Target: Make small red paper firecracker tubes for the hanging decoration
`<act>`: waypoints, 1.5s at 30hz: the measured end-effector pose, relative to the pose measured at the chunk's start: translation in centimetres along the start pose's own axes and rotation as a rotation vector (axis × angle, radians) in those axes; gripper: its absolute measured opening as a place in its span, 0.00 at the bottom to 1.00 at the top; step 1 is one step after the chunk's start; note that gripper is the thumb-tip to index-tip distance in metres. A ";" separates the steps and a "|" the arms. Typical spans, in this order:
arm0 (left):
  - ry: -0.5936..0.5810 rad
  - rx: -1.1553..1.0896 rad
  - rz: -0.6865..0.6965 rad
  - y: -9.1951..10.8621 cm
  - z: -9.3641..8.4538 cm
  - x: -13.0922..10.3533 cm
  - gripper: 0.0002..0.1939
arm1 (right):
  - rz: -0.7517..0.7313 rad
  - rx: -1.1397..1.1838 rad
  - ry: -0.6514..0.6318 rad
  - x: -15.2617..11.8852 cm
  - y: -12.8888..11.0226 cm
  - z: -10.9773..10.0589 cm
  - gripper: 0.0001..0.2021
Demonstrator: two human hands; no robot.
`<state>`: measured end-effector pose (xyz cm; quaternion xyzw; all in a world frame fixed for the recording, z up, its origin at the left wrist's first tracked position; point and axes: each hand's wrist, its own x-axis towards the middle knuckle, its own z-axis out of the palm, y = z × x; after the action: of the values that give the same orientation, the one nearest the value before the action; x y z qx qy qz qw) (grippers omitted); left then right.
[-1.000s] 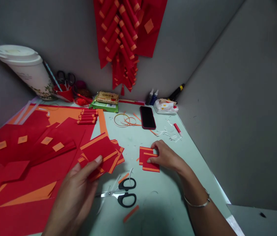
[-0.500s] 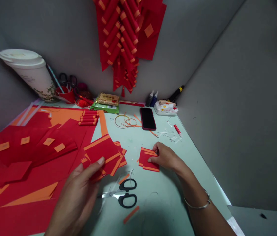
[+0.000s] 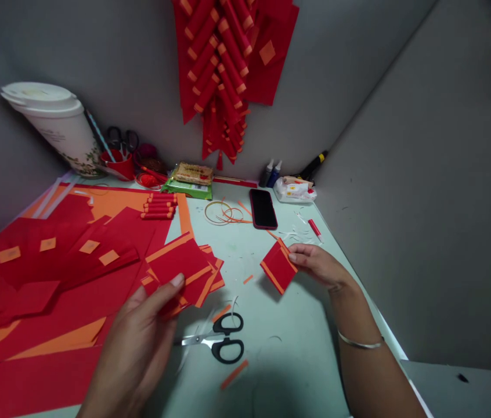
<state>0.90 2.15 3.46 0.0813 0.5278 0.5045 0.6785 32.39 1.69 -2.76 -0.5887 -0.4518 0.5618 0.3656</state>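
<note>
Several red cards with orange edge strips (image 3: 182, 264) are fanned out in my left hand (image 3: 141, 342), its thumb pressed on top. Over the table to the right, my right hand (image 3: 321, 264) pinches a small red piece with orange edges (image 3: 279, 267) by its upper right side, tilted above the surface. Black-handled scissors (image 3: 227, 338) lie on the table between my hands, the handles toward the right and the blade tips hidden by my left hand. Orange paper scraps (image 3: 234, 374) lie beside them.
Red paper sheets (image 3: 54, 377) cover the left. Rolled red tubes (image 3: 158, 206), a phone (image 3: 263, 209), a bracelet-like ring (image 3: 219, 213) and a glue stick (image 3: 315, 230) lie farther back. A tall cup (image 3: 60, 130) stands back left; a firecracker decoration (image 3: 219, 64) hangs on the wall.
My right hand has lifted the red and orange piece off the table and moved it slightly right, turning it. My left hand still holds its cards in nearly the same place.
</note>
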 end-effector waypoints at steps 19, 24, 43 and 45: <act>0.057 0.010 0.078 0.1 -0.2 0.7 0.10 | -0.077 -0.203 0.046 6.8 -2.9 7.0 0.15; -0.023 0.083 0.086 -0.5 -0.1 0.8 0.10 | -0.151 -0.185 0.100 4.3 -4.6 8.6 0.14; -0.195 0.133 -0.074 -2.1 0.3 0.9 0.10 | -0.087 0.232 -0.169 2.6 -1.8 11.9 0.14; -0.167 0.120 -0.076 -2.0 0.5 0.8 0.10 | -0.051 0.194 -0.156 2.6 -1.6 11.9 0.14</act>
<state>2.45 2.01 1.92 0.1436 0.5014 0.4373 0.7326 20.28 3.76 -3.33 -0.4936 -0.4370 0.6375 0.3987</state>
